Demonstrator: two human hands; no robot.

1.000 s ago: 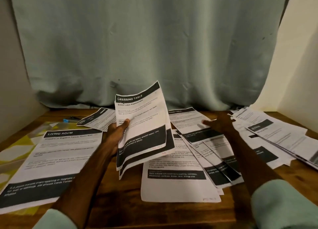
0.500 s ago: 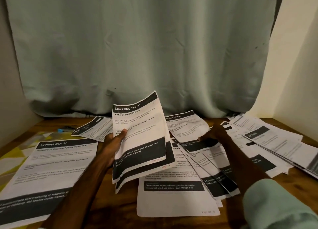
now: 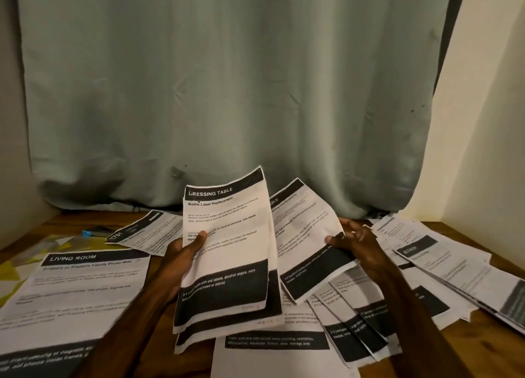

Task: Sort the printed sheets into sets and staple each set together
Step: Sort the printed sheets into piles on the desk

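Paper covers most of the wooden counter (image 3: 502, 237). At the far left a yellow patterned thing (image 3: 11, 267) lies flat, largely hidden and cut off by the frame edge. Behind it sits a small blue object (image 3: 88, 232), too blurred to name. The LIVING ROOM sheet (image 3: 74, 292) lies face up near the left edge; its heading reads clearly, its body text is a smear, and its lower corner runs out of the picture. Beyond it a smaller sheet (image 3: 147, 232) rests at an angle, its dark header hard to read.

The left hand (image 3: 181, 259) grips the DRESSING TABLE sheets (image 3: 227, 250) by their left edge, thumb on the front page, fingers hidden behind. They are held nearly upright above the counter, and how many pages there are cannot be told. Just right of them the right hand (image 3: 356, 244) pinches a single sheet (image 3: 306, 235), lifted and curling, its left part hidden behind the held set.

Under both hands a flat sheet (image 3: 278, 352) lies partly covered, with fanned sheets (image 3: 355, 332) overlapping beside it under the right forearm. A loose pile (image 3: 443, 267) spreads to the right edge, blurred and cut off there. A pale green curtain (image 3: 227, 79) hangs behind everything, and a cream wall (image 3: 488, 122) stands at right.
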